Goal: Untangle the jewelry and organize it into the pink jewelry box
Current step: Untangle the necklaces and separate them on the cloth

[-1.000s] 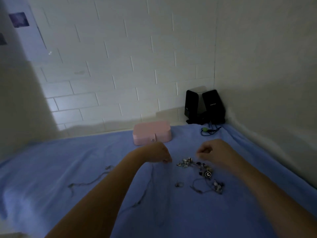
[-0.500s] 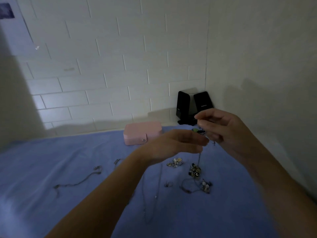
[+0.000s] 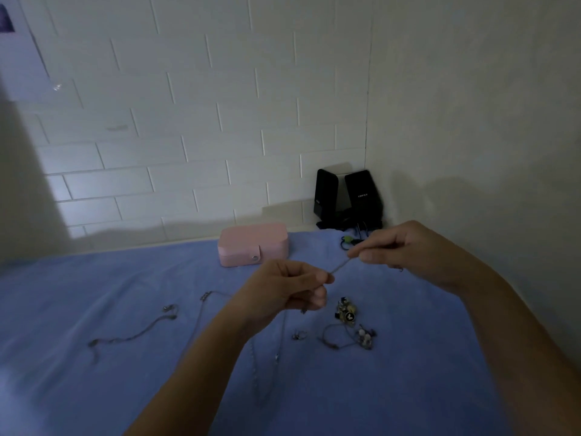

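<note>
On the left I have the most room: the blue bedsheet (image 3: 78, 294) runs wide to the frame edge, with only a loose silver chain (image 3: 132, 336) lying on it. The tiled wall (image 3: 188, 121) closes the far edge. The pink jewelry box (image 3: 253, 243) sits shut near it, snap tab towards me. Black speakers (image 3: 349, 196) fill the corner, and a plain wall hems in the right side.

Half a second ago the hands were nearly touching, with the left fingers stretched out. Now I see them drawn apart. The left hand (image 3: 283, 291) pinches one end of a short taut stretch and the right hand (image 3: 408, 253) pinches the other, each with thumb and forefinger clamped and the other fingers curled.

The necklace (image 3: 341, 266) is a fine silver strand, tight between the hands. More fine chain trails on the sheet below the left hand. The tangled pile (image 3: 345, 313) lies on the sheet below the hands, with a beaded bracelet (image 3: 361, 336) just beside it.
</note>
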A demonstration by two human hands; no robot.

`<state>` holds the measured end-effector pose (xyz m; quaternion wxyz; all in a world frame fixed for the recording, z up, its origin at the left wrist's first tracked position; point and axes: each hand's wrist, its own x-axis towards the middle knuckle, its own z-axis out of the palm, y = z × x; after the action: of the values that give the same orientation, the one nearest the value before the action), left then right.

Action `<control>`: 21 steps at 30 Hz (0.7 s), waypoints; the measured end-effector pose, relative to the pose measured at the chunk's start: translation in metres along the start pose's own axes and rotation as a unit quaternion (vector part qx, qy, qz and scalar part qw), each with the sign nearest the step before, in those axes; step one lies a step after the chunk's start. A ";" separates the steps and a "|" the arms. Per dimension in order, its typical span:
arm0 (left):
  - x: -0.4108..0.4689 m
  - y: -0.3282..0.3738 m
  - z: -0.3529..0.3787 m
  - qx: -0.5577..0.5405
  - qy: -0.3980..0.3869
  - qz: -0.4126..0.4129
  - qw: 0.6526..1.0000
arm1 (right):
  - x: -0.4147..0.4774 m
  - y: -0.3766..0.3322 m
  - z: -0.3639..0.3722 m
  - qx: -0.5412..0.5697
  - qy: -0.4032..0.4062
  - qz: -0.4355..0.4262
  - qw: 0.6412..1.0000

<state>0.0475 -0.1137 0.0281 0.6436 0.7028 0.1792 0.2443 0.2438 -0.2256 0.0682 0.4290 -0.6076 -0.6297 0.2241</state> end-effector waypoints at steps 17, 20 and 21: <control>-0.001 -0.005 -0.023 -0.272 0.056 -0.080 0.957 | 0.016 0.033 0.002 0.450 0.027 -0.003 0.893; 0.000 -0.008 -0.023 -0.262 0.061 -0.081 0.960 | 0.020 0.033 0.008 0.548 0.052 -0.002 0.835; 0.000 -0.010 -0.023 -0.259 0.067 -0.081 0.960 | 0.020 0.031 0.009 0.568 0.043 -0.007 0.822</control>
<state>0.0354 -0.0938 0.0194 0.8075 0.4773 0.2095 0.2760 0.2560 -0.1990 0.0441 0.7265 -0.2611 -0.3761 0.5124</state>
